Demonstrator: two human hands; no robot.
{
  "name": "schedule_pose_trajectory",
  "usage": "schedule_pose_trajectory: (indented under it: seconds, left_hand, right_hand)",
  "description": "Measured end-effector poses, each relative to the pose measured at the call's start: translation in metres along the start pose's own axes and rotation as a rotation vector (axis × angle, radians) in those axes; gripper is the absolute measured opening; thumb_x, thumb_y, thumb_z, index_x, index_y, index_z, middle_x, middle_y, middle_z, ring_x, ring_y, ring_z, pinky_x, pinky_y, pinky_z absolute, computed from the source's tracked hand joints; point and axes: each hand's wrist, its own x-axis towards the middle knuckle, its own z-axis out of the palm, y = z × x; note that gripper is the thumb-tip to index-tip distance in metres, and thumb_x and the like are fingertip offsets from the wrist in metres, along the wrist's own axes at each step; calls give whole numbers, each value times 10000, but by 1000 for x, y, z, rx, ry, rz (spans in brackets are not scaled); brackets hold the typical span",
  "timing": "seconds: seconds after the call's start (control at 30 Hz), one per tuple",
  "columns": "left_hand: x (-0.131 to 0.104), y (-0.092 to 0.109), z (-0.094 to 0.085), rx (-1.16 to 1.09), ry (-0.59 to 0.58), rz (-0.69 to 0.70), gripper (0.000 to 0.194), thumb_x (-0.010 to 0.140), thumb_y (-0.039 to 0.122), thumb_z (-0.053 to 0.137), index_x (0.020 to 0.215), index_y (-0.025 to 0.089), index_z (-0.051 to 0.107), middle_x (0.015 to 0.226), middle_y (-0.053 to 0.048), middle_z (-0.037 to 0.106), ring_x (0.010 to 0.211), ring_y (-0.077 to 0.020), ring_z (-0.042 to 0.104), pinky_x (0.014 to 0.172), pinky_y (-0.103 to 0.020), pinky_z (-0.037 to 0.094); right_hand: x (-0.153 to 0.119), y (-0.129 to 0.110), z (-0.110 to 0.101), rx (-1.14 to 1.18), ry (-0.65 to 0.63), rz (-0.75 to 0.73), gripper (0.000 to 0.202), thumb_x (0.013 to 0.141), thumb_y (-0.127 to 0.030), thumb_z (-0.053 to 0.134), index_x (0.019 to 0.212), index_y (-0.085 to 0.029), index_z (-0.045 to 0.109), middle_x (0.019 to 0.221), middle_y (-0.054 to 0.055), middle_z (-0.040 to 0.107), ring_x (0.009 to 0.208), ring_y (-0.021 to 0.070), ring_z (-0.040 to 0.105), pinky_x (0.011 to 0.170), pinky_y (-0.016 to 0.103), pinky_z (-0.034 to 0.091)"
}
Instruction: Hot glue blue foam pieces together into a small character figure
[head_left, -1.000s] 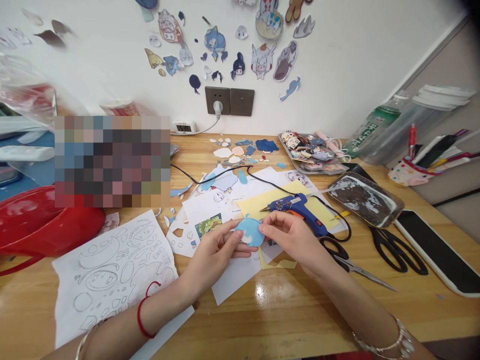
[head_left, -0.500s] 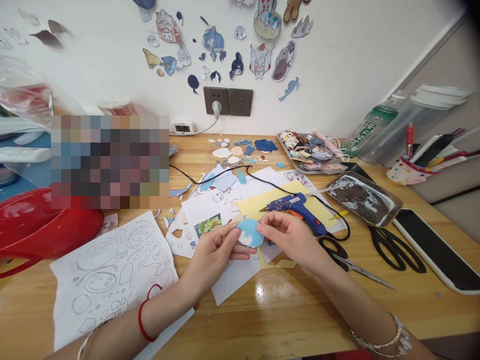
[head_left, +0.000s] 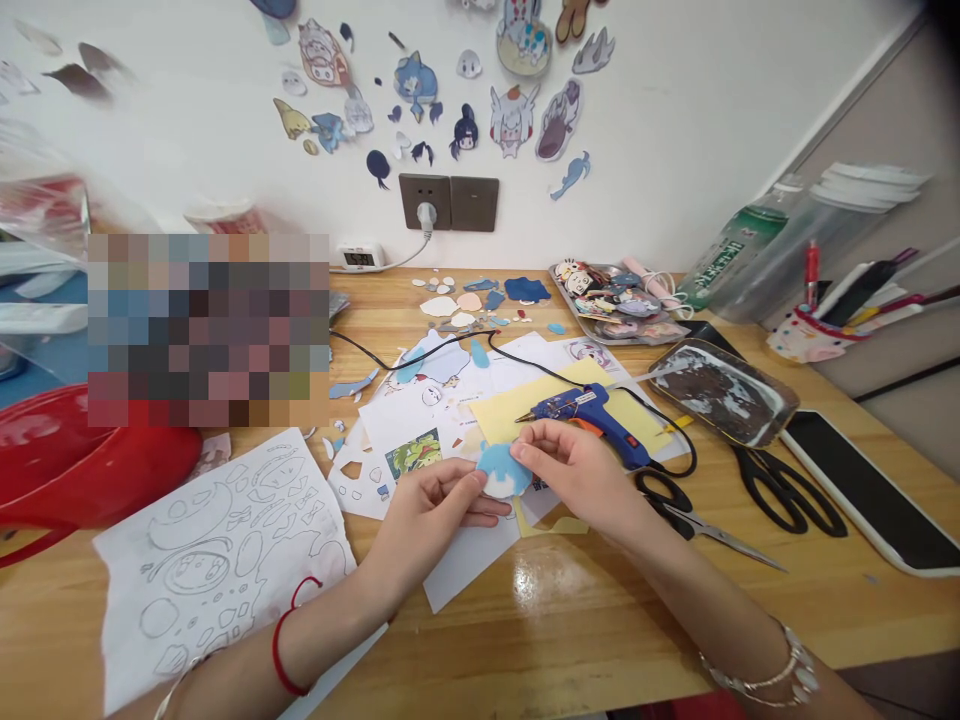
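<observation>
Several pens [head_left: 862, 288] in cup [head_left: 804, 338], cutout [head_left: 502, 468] in hands [head_left: 429, 505] [head_left: 574, 462]

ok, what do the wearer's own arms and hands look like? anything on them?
Left hand and right hand are ungloved; forearms show no sleeves in view. Left forearm: a thin red cord bracelet with a loose end, plus a pale band near the frame edge. Right forearm: a silvery bracelet with pale, rounded pieces.

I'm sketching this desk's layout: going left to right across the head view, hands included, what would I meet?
Red container, drawing sheet, left hand, blue-and-white cutout, right hand, silver-bladed scissors, smartphone.
</observation>
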Motion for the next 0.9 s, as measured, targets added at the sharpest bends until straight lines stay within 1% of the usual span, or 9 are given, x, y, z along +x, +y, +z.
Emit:
schedule_pose_trajectory:
  seconds: [0.13, 0.2, 0.33, 0.43, 0.5, 0.63, 0.7, 0.83, 0.9]
  left_hand:
    - [-1, 0, 0, 29, -74, -1, 229, 777, 360, 599, 770, 133, 634, 740, -56, 723, 725, -198, 687, 698, -295, 555]
    - [-1, -1, 0, 25, -92, -3, 237, 781, 362, 595, 791, 132, 648, 780, -65, 727, 722, -197, 685, 699, -301, 554]
    - [0, 0, -3, 15, -104, -23, 226, 773, 348, 607, 806, 136, 677, 744, -55, 727, 767, -213, 681, 746, -317, 544]
    - [1, 3, -6, 15, -127, 3, 210, 779, 342, 599, 841, 167, 697, 802, -25, 721, 800, -189, 665, 776, -292, 535]
    - [3, 4, -7, 53, -142, 40, 208, 777, 347, 600, 858, 186, 705, 843, -7, 711, 794, -168, 646, 755, -265, 539]
    - [6, 6, -9, 93, -159, 51, 212, 737, 360, 641, 827, 184, 718, 770, 3, 697, 726, -146, 621, 709, -244, 546]
    - [7, 6, -10, 96, -166, 39, 213, 730, 360, 647, 821, 181, 718, 745, 4, 690, 723, -145, 618, 703, -240, 546]
    - [6, 7, -11, 119, -198, 28, 234, 775, 371, 593, 817, 175, 712, 729, 0, 684, 718, -144, 630, 699, -247, 549]
    - [5, 7, -11, 142, -213, 27, 246, 786, 376, 577, 819, 170, 707, 746, -6, 689, 713, -145, 639, 694, -251, 550]
  right_hand:
    - [-1, 3, -3, 5, 18, -15, 145, 733, -310, 632, 741, -182, 564, 709, -2, 612, 646, 119, 571, 615, 250, 465]
    - [-2, 3, -5, 17, 23, -17, 166, 728, -319, 644, 797, -183, 578, 729, 7, 644, 663, 129, 595, 632, 258, 473]
    - [-3, 2, -6, 21, 24, -34, 251, 731, -319, 652, 933, -202, 559, 697, -9, 677, 645, 137, 620, 620, 262, 476]
    - [-3, 1, -4, 0, 11, -42, 239, 733, -310, 651, 922, -205, 549, 673, -16, 675, 640, 138, 622, 604, 258, 477]
    - [-4, 0, -3, -22, -3, -44, 225, 733, -303, 649, 909, -202, 553, 662, -16, 673, 633, 138, 621, 604, 261, 484]
    - [-5, 0, -3, -52, -27, -20, 254, 720, -318, 659, 929, -191, 595, 702, 0, 686, 659, 144, 631, 632, 273, 506]
    - [-5, 1, -4, -59, -65, 12, 264, 709, -326, 668, 930, -187, 625, 752, 13, 696, 688, 149, 639, 636, 273, 513]
    - [-4, 2, -5, -76, -110, 43, 182, 706, -323, 668, 823, -183, 671, 789, 23, 703, 716, 154, 644, 653, 278, 516]
    - [-4, 2, -6, -73, -114, 57, 175, 712, -322, 662, 817, -183, 672, 786, 25, 701, 709, 153, 641, 656, 283, 515]
